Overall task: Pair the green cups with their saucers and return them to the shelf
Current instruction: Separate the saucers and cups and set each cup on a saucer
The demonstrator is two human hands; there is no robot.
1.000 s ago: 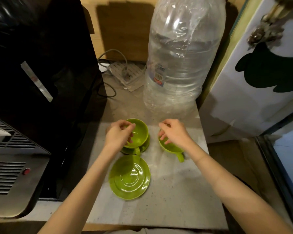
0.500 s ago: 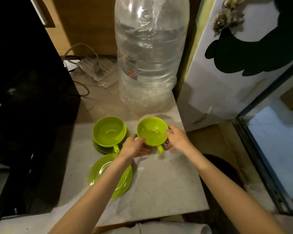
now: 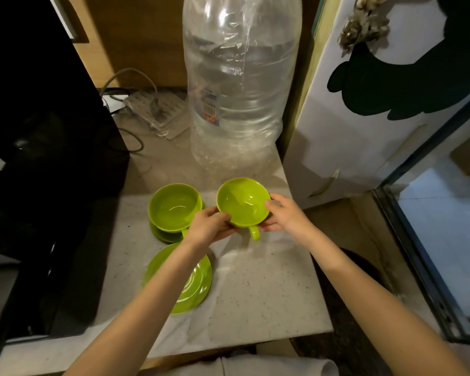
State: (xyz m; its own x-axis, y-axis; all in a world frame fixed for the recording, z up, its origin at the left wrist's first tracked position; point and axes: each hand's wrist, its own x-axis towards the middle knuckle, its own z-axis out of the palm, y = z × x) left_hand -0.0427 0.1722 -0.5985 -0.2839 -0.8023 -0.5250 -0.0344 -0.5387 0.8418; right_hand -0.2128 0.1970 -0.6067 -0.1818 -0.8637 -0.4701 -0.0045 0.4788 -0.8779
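Note:
Two green cups are on a speckled counter. The left cup point(image 3: 174, 206) sits on its green saucer point(image 3: 162, 234). The right cup point(image 3: 242, 203) is tilted and lifted a little, its handle pointing toward me. My left hand point(image 3: 209, 226) grips its left side and my right hand point(image 3: 285, 215) grips its right side. A second green saucer point(image 3: 196, 283) lies bare on the counter nearer to me, partly hidden under my left forearm.
A big clear water bottle point(image 3: 239, 85) stands right behind the cups. A black appliance point(image 3: 38, 147) fills the left side. A power strip with cables point(image 3: 158, 112) lies at the back. A white cabinet door point(image 3: 377, 109) borders the right; the counter edge point(image 3: 320, 294) drops off.
My left hand left the cup on the saucer and joined my right hand on the other cup. That cup has risen and tilted. The view swung right.

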